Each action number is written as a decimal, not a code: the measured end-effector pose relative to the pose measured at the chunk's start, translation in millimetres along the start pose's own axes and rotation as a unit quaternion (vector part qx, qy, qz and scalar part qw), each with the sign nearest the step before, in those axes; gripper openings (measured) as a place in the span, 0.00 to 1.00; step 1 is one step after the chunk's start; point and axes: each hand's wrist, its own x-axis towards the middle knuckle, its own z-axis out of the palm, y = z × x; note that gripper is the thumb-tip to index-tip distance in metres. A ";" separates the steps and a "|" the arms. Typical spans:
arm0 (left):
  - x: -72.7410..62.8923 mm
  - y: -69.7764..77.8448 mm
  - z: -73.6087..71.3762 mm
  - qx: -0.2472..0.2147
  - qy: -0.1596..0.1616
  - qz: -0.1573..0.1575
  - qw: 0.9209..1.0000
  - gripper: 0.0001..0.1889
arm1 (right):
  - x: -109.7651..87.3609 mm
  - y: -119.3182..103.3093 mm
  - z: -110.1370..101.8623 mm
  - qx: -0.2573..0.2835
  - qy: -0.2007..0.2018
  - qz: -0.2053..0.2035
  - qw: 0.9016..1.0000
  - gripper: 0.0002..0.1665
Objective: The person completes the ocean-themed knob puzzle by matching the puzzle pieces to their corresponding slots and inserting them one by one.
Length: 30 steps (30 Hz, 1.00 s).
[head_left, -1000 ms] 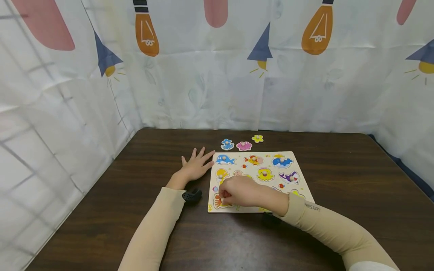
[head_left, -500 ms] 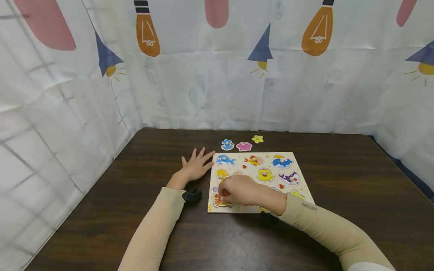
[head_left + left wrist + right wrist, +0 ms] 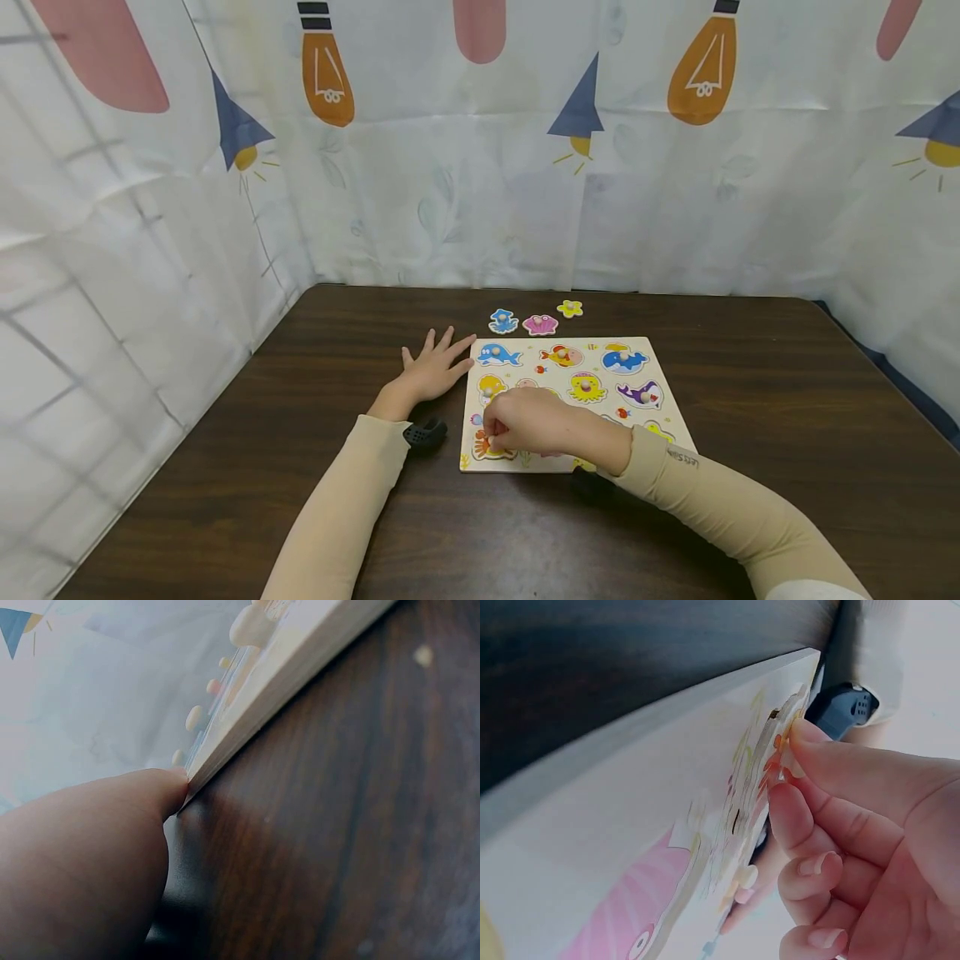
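The right hand [image 3: 536, 421] pinches the knob of a crab piece [image 3: 481, 447] between thumb and forefinger, a narrow grip, with the other fingers curled in loosely. The crab lies at the near left corner of a puzzle board [image 3: 591, 362], just inside the edges; whether it sits flat in its hollow I cannot tell. The left hand [image 3: 431, 372] is spread wide and grips nothing, its thumb and forefinger touching the board's left edge by the far corner.

The table [image 3: 757, 400] runs well past the board to the left and right, and also extends on the near side. On the far side the room is tighter: a blue piece [image 3: 503, 322], a pink shell [image 3: 540, 325] and a yellow flower [image 3: 570, 308] lie loose between the board and the table's far edge, with a printed curtain [image 3: 480, 208] just behind. A yellow octopus [image 3: 587, 386] and a purple whale [image 3: 641, 393] lie on the board, and the right forearm crosses over its near edge.

Small dark lettering marks the right sleeve [image 3: 720, 492], too tiny to read surely. The left wrist bears a black device [image 3: 425, 434].
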 end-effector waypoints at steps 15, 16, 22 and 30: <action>-1.0 1.4 -1.5 -0.002 0.004 0.005 1.000 0.32 | 0.0 1.6 1.4 0.002 -0.009 0.006 1.000 0.03; -1.0 1.5 -1.5 -0.002 0.004 0.004 1.000 0.32 | 0.1 1.7 1.3 0.002 -0.009 0.005 1.000 0.03; -0.6 1.2 -1.1 -0.005 0.000 0.001 1.000 0.32 | 0.0 1.8 3.0 0.010 -0.007 0.005 1.000 0.06; -0.1 0.5 -1.0 -0.004 -0.002 0.001 1.000 0.32 | -1.1 0.0 3.1 -0.015 0.000 -0.013 1.000 0.04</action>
